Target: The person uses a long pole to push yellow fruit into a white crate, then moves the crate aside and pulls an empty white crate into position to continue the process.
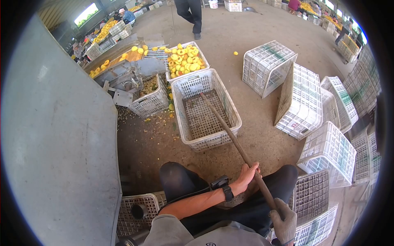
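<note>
A long wooden pole (234,140) slants from my lap, its far tip over a white plastic crate (191,142) that stands in front of me with a dirty, perforated floor. My left hand (247,177), bare and with a black watch at the wrist, is closed around the pole's middle. Lower down, near the pole's rear end, my right hand (284,221) in a grey-white glove is wrapped around it. Just beyond the open crate sits another crate (207,65), filled with yellow halved fruit (184,59) that look like peaches.
At left stands a grey metal panel (61,123) beside a machine chute (123,74) carrying fruit. Under it a crate (150,102) holds small scraps. Several white crates (303,98) lie tipped on the right. A person's legs (191,14) show ahead; people work farther back.
</note>
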A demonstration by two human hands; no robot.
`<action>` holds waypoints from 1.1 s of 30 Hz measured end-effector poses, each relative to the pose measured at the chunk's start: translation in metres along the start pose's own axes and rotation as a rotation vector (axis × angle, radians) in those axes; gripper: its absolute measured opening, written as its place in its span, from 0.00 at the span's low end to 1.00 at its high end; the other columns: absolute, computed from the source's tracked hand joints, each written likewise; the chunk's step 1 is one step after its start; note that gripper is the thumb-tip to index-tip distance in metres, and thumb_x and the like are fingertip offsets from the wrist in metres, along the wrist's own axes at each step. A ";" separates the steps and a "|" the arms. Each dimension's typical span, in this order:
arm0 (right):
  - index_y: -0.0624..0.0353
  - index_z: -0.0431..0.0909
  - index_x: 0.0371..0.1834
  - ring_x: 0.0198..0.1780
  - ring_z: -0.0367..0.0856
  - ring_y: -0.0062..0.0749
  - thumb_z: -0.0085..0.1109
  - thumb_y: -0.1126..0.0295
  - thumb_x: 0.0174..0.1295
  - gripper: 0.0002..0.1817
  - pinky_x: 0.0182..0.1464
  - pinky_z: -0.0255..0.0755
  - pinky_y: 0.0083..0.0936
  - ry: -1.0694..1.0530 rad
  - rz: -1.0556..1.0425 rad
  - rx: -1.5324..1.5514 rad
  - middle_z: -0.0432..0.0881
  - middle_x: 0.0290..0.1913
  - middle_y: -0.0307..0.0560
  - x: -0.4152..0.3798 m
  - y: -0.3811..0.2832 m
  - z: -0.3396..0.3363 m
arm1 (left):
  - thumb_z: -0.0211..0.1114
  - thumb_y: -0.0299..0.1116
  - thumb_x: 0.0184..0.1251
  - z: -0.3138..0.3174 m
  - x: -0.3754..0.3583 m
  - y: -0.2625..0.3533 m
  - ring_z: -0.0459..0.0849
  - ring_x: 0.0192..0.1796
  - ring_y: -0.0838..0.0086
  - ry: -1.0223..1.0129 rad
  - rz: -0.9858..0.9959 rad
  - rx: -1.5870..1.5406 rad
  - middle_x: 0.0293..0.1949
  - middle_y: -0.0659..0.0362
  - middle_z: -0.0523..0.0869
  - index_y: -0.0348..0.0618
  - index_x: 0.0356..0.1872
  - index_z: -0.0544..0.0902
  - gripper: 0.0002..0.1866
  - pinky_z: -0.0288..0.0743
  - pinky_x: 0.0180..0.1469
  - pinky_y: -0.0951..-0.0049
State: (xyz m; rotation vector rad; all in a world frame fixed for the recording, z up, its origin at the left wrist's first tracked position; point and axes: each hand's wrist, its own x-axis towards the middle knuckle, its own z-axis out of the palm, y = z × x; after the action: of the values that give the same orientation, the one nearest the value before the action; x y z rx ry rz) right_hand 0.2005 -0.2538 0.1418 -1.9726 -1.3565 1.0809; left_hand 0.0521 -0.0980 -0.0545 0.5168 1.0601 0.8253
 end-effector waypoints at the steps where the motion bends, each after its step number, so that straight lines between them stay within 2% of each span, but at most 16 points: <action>1: 0.60 0.80 0.66 0.28 0.75 0.23 0.63 0.67 0.68 0.23 0.34 0.73 0.26 0.001 -0.003 -0.005 0.85 0.35 0.46 0.000 0.000 0.000 | 0.59 0.44 0.79 0.001 0.000 0.000 0.86 0.29 0.71 0.000 0.000 -0.005 0.27 0.60 0.83 0.43 0.30 0.79 0.18 0.75 0.34 0.69; 3: 0.59 0.80 0.66 0.28 0.74 0.22 0.63 0.67 0.68 0.23 0.33 0.73 0.26 0.003 -0.010 -0.015 0.85 0.34 0.45 0.000 0.001 0.000 | 0.59 0.44 0.79 0.001 0.000 -0.001 0.86 0.29 0.71 -0.001 -0.003 -0.016 0.28 0.60 0.83 0.43 0.30 0.79 0.17 0.75 0.34 0.70; 6: 0.61 0.80 0.66 0.33 0.81 0.27 0.63 0.67 0.68 0.23 0.40 0.77 0.27 -0.031 0.040 -0.038 0.88 0.39 0.50 0.000 -0.004 -0.003 | 0.59 0.44 0.79 0.000 0.001 -0.002 0.85 0.30 0.71 -0.008 -0.007 -0.024 0.28 0.60 0.83 0.43 0.31 0.79 0.17 0.75 0.34 0.70; 9: 0.62 0.79 0.66 0.45 0.86 0.35 0.62 0.68 0.68 0.24 0.51 0.78 0.30 -0.004 -0.046 -0.038 0.89 0.47 0.57 0.000 -0.006 -0.003 | 0.59 0.44 0.79 -0.001 0.002 -0.003 0.85 0.29 0.71 -0.015 -0.002 -0.017 0.29 0.60 0.83 0.43 0.31 0.78 0.17 0.76 0.34 0.69; 12: 0.64 0.79 0.66 0.54 0.86 0.39 0.62 0.68 0.68 0.24 0.59 0.76 0.32 -0.066 0.067 -0.029 0.87 0.54 0.61 0.001 -0.014 -0.007 | 0.59 0.43 0.79 0.000 0.001 -0.002 0.85 0.29 0.71 -0.011 0.003 -0.018 0.29 0.60 0.83 0.43 0.31 0.78 0.17 0.77 0.35 0.68; 18: 0.64 0.79 0.66 0.48 0.86 0.36 0.62 0.68 0.68 0.23 0.54 0.78 0.31 -0.020 -0.008 -0.013 0.88 0.51 0.58 0.000 -0.013 -0.003 | 0.59 0.43 0.79 0.001 0.000 0.000 0.84 0.29 0.70 -0.005 -0.004 -0.051 0.28 0.59 0.82 0.42 0.31 0.78 0.18 0.78 0.34 0.66; 21: 0.63 0.79 0.66 0.42 0.85 0.31 0.62 0.68 0.68 0.23 0.48 0.78 0.29 -0.047 0.086 0.007 0.89 0.48 0.55 0.001 -0.014 -0.004 | 0.59 0.43 0.79 0.001 -0.002 0.003 0.84 0.29 0.70 -0.008 -0.022 -0.055 0.28 0.59 0.82 0.41 0.31 0.78 0.18 0.79 0.34 0.66; 24: 0.62 0.79 0.66 0.38 0.83 0.28 0.62 0.68 0.68 0.23 0.44 0.78 0.27 -0.033 0.046 -0.012 0.89 0.46 0.52 0.000 -0.008 -0.002 | 0.59 0.42 0.79 0.001 -0.001 0.003 0.84 0.29 0.70 -0.005 -0.020 -0.051 0.28 0.58 0.82 0.41 0.31 0.79 0.18 0.79 0.34 0.66; 27: 0.62 0.79 0.66 0.38 0.83 0.28 0.62 0.68 0.68 0.23 0.44 0.78 0.27 -0.005 -0.006 0.008 0.89 0.46 0.53 0.000 -0.009 -0.001 | 0.59 0.43 0.79 0.002 -0.002 0.003 0.84 0.29 0.70 0.004 -0.009 -0.053 0.28 0.58 0.82 0.41 0.30 0.79 0.18 0.79 0.34 0.65; 33: 0.62 0.79 0.66 0.49 0.86 0.34 0.62 0.68 0.68 0.23 0.54 0.77 0.29 -0.021 0.013 -0.007 0.88 0.52 0.57 0.000 -0.013 -0.003 | 0.59 0.43 0.79 0.000 0.000 0.000 0.85 0.29 0.70 -0.024 0.006 -0.030 0.27 0.59 0.81 0.41 0.29 0.79 0.19 0.79 0.34 0.66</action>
State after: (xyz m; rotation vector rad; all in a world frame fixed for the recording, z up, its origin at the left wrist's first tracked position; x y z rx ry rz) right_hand 0.1962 -0.2488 0.1537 -1.9831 -1.3620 1.1071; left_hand 0.0523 -0.0980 -0.0543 0.5036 1.0233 0.8376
